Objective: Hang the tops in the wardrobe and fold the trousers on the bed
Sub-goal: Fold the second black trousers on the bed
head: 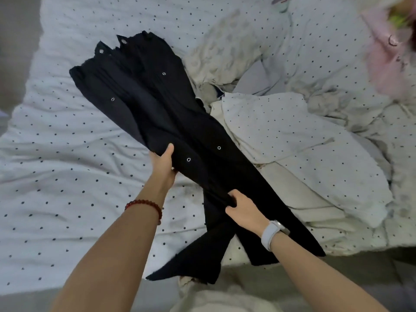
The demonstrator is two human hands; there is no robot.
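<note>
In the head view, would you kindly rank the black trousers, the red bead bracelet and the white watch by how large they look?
1. black trousers, by far the largest.
2. and 3. red bead bracelet and white watch: they look alike in size, so I won't rank them.

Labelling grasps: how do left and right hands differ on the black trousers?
The left hand holds the black trousers higher up, thumb on top; the right hand bunches them nearer the hems. The left wrist wears a red bead bracelet, the right a white watch. Both grip the same garment.
</note>
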